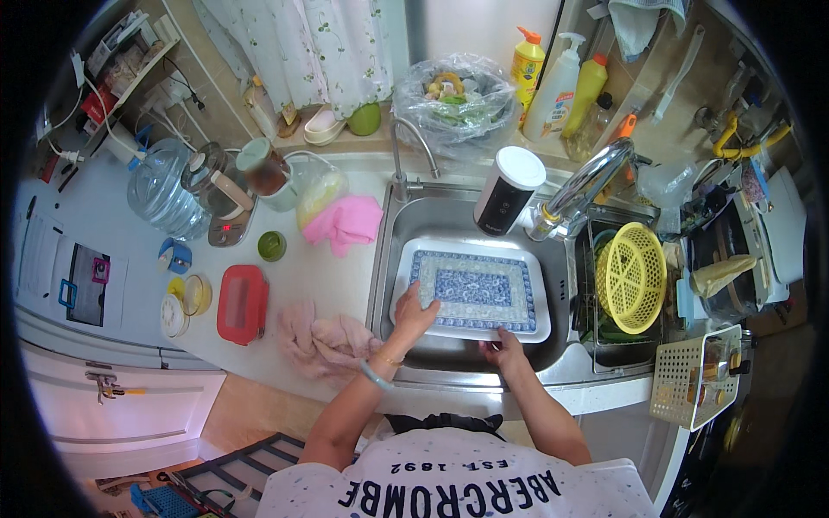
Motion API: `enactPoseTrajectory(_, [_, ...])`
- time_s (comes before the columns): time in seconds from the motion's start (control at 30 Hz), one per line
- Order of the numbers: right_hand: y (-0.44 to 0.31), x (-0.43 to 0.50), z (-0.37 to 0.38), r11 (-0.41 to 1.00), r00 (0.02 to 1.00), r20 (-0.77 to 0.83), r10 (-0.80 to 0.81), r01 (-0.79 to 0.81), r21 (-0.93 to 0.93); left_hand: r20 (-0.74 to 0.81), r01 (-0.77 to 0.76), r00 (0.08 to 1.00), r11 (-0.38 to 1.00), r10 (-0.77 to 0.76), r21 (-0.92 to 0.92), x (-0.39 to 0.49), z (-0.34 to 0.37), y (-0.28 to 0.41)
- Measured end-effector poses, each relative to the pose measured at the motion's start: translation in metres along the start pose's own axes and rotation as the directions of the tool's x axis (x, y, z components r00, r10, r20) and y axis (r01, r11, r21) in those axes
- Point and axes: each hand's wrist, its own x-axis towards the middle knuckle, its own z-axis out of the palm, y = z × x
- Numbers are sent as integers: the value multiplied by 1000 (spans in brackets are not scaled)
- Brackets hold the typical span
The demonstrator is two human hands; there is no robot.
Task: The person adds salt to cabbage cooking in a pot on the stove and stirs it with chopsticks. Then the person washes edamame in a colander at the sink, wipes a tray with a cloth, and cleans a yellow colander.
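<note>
A white rectangular tray point(473, 290) with a blue floral pattern lies over the steel sink basin point(447, 210). My left hand point(416, 312) rests on the tray's near left part, thumb and fingers spread on its face. At the near edge, my right hand point(504, 351) grips the rim, thumb on top and fingers partly hidden beneath. The chrome faucet point(586, 181), with a white and black filter unit point(510, 191) attached, stands behind the tray. No running water can be made out.
Left of the sink lie a pink cloth point(343, 221), a beige towel point(327, 340) and a red-lidded container point(243, 304). At right, a yellow colander point(631, 278) sits on a wire rack. Behind stand a small tap point(414, 152), a bag of scraps point(456, 107) and a pump bottle point(554, 90).
</note>
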Motion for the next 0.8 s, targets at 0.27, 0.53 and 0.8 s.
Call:
enactPoseTrajectory(0.27, [-21, -55, -20, 995, 977, 212, 14, -34, 90, -218, -85, 975, 964, 29, -252, -26, -73, 12])
enactPoseTrajectory(0.53, [-22, -77, -30, 998, 918, 396, -12, 36, -54, 333, 299, 943, 452, -5, -840, -40, -110, 16])
enactPoseTrajectory(0.8, [-54, -154, -24, 208, 839, 518, -167, 544, -813, 173, 220, 971, 325, -167, -920, -56, -85, -26])
